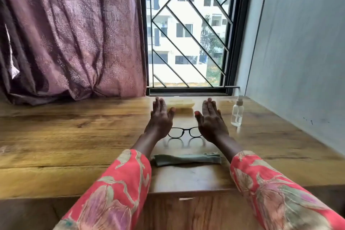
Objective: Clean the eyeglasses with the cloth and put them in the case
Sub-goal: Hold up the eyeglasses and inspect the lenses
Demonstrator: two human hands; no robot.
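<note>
Outer ends of eyeglasses (183,132) behind both wrists; yellow case (180,103) blurred.

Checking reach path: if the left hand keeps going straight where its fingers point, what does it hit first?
Probably the pale yellow oblong case by the window, just beyond the left hand and slightly right of its fingertips. Depth is unclear; it might pass the case's left end and reach the black window frame.

The table (74,136) was wood with a visible grain, its top glossy enough to reflect the eyeglasses (183,132), whose thin black frame looked smooth. The folded grey-green cloth (186,159) looked soft and matt. The spray bottle (237,114) was clear plastic. The curtain (71,33) was patterned mauve fabric with a slight sheen.
</note>
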